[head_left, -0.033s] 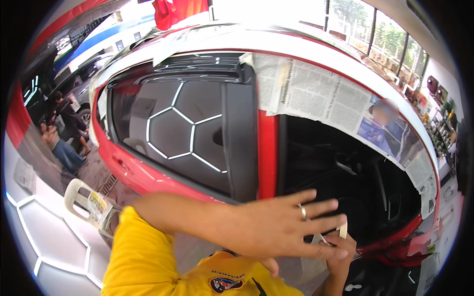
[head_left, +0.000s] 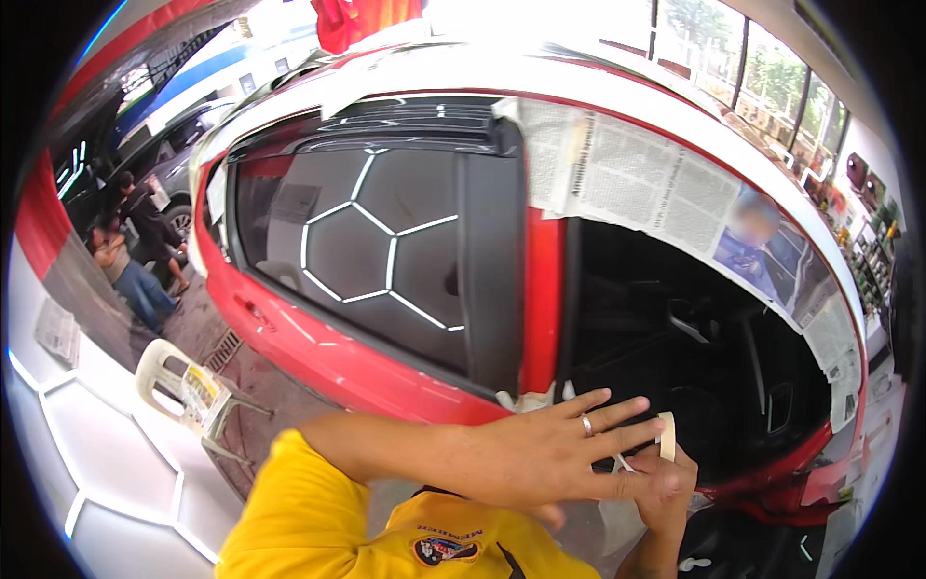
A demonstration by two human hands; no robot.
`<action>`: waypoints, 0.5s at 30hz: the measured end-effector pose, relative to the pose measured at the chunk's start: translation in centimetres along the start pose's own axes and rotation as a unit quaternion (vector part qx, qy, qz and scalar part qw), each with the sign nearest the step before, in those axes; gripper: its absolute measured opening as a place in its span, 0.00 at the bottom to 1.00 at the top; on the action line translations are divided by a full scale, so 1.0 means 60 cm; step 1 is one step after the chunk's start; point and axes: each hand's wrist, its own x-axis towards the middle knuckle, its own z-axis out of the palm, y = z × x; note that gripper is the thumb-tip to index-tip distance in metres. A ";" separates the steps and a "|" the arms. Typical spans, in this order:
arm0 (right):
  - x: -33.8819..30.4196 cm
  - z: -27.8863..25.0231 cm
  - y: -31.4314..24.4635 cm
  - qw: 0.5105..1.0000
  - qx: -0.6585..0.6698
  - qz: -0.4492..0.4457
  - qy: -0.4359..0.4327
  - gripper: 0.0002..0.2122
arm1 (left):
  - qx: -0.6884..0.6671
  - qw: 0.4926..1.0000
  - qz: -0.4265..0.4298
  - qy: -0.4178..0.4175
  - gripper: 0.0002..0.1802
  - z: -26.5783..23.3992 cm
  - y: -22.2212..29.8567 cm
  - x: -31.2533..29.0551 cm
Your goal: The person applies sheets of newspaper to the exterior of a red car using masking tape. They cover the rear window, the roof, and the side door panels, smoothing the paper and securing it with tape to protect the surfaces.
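My left arm, in a yellow sleeve, reaches across in front of the red car's side. My left hand [head_left: 550, 449] has its fingers stretched out and a ring on one of them. Its fingertips overlap my right hand [head_left: 666, 487], which is curled around a roll of cream masking tape [head_left: 667, 436]. A small pale strip [head_left: 625, 463] shows between the two hands. Newspaper [head_left: 637, 179] covers the upper edge of the front window opening beyond them. The red door pillar [head_left: 542, 299] has whitish material at its foot.
The tinted rear window [head_left: 367, 251] reflects hexagon lights. A plastic chair [head_left: 198, 386] holding paper stands behind on the left. Two people [head_left: 135, 261] are farther back near a grey car. Shelves with small items [head_left: 873, 251] line the far right.
The view has shifted, so the car and chair sit farther right in the picture. My left forearm appears lower, and more of the tape roll shows beside my fingers.
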 end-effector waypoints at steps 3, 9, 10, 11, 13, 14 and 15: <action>0.012 0.050 -0.045 0.998 0.001 -0.033 -0.050 0.10 | -0.052 0.989 -0.136 0.036 0.35 0.050 0.004 -0.067; -0.010 0.152 -0.128 0.981 -0.145 0.011 -0.126 0.17 | 0.036 0.976 -0.205 0.068 0.13 -0.040 0.060 -0.221; -0.025 0.168 -0.119 0.979 -0.164 0.023 -0.121 0.17 | 0.011 0.968 -0.223 0.112 0.13 -0.071 0.070 -0.257; -0.041 0.190 -0.103 0.976 -0.180 0.035 -0.118 0.18 | -0.013 0.958 -0.242 0.153 0.13 -0.103 0.083 -0.299; -0.066 0.234 -0.098 0.966 -0.209 0.095 -0.122 0.18 | -0.018 0.932 -0.287 0.219 0.13 -0.166 0.101 -0.387; -0.076 0.256 -0.089 0.964 -0.222 0.091 -0.117 0.17 | 0.000 0.918 -0.310 0.247 0.12 -0.200 0.108 -0.434; -0.087 0.280 -0.063 0.961 -0.235 0.088 -0.112 0.17 | 0.018 0.897 -0.360 0.256 0.09 -0.236 0.108 -0.483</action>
